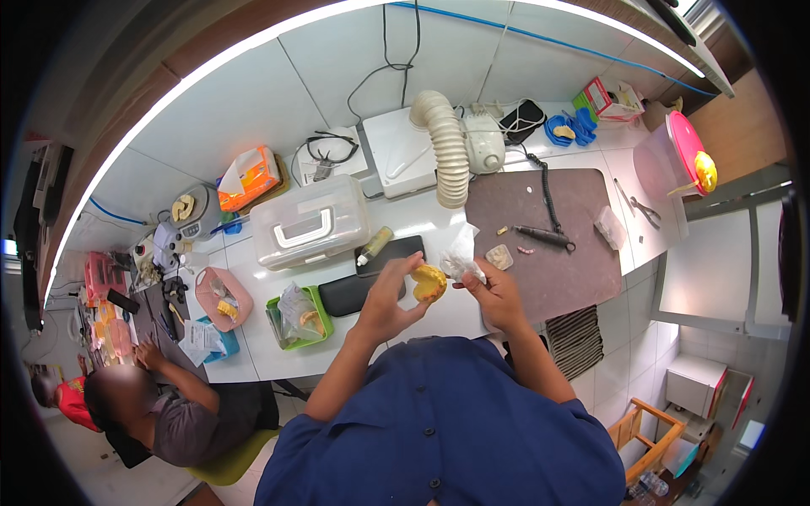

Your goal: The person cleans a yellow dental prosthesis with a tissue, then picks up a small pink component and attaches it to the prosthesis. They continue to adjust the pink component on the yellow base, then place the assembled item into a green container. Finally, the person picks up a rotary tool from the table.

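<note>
Between the fingers of my left hand (pixel 381 305) is a yellow dental cast (pixel 429 284), curved like a jaw arch, held up over the bench edge. My right hand (pixel 496 298) pinches a crumpled white wad (pixel 460 253), thin like tissue or plastic bag; which of the two I cannot tell. Cast and wad are close together in front of my chest. Just beyond my right hand lies a small clear box (pixel 499 256) with pale pieces in it. A dark rotary handpiece (pixel 544 238) on a coiled cord rests on the brown mat (pixel 582 202).
A clear toolbox (pixel 310 221), a dropper bottle (pixel 375 245), a black case (pixel 342 295) and a green basket (pixel 295 317) stand left. A ribbed suction hose (pixel 440 152) arches down ahead. Pliers (pixel 646 212) and a pink-lidded bucket (pixel 671 156) are right. A co-worker (pixel 194 413) sits left.
</note>
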